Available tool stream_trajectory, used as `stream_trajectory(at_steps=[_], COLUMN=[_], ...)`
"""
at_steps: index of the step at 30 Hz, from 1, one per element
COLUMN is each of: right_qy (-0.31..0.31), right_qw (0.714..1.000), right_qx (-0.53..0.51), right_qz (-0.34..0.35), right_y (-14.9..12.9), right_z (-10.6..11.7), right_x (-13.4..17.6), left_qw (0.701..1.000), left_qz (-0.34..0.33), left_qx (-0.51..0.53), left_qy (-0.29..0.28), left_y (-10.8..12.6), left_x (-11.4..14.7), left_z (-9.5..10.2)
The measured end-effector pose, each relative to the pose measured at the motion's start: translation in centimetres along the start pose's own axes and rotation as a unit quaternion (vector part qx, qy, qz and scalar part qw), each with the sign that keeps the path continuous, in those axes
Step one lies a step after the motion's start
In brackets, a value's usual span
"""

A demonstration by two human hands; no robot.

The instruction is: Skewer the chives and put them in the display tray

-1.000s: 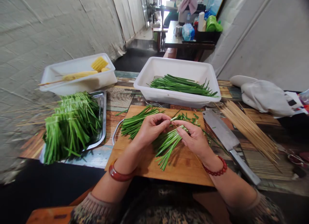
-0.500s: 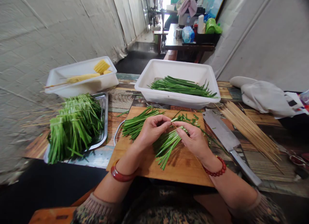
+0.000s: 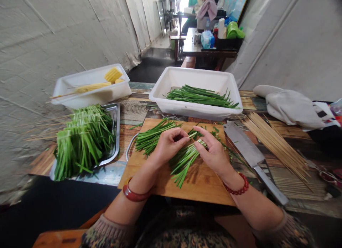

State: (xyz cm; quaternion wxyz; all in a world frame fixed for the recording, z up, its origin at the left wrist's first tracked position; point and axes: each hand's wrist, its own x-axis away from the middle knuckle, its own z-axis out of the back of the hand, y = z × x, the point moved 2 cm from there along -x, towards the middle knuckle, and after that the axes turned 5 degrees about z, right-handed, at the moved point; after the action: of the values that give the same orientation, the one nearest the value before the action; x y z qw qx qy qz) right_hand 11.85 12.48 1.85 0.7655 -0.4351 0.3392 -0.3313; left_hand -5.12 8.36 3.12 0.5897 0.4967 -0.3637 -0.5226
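Observation:
My left hand is closed in a pinch on the pale end of a garlic chive stalk above the wooden chopping board. Facing it, my right hand has thumb and forefinger parted near that end. A thin bamboo skewer runs under my right palm, seemingly held by the lower fingers, which are hidden. Skewered chives fan out below both hands. To the left on the board lies a loose bunch of cut chives; short trimmings lie behind my right hand.
A metal tray holds finished chive skewers at left. Behind are a white tub of chives and another tub with yellow skewered food. A cleaver, bare bamboo skewers and a pale cap lie right.
My right forefinger has lifted away from the chive end and its gap to the thumb has widened. The left hand keeps its pinch almost in place.

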Motion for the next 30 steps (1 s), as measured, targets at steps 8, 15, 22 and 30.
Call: stream_trajectory(at_steps=[8, 15, 22, 30], right_qy=[-0.002, 0.013, 0.003, -0.071], right_qw=[1.000, 1.000, 0.999, 0.996], right_qx=[0.008, 0.014, 0.030, 0.015], right_qz=[0.018, 0.025, 0.032, 0.043], right_y=[-0.7, -0.5, -0.5, -0.9], right_z=[0.2, 0.0, 0.2, 0.3], right_x=[0.0, -0.1, -0.1, 0.5], left_qw=[0.995, 0.994, 0.995, 0.981], left_qz=[0.045, 0.046, 0.036, -0.050], left_qx=[0.074, 0.069, 0.043, -0.186], left_qy=[-0.047, -0.068, -0.085, -0.025], left_y=[0.1, -0.3, -0.4, -1.2], left_x=[0.0, 0.1, 0.1, -0.6], left_z=[0.0, -0.4, 0.0, 0.7])
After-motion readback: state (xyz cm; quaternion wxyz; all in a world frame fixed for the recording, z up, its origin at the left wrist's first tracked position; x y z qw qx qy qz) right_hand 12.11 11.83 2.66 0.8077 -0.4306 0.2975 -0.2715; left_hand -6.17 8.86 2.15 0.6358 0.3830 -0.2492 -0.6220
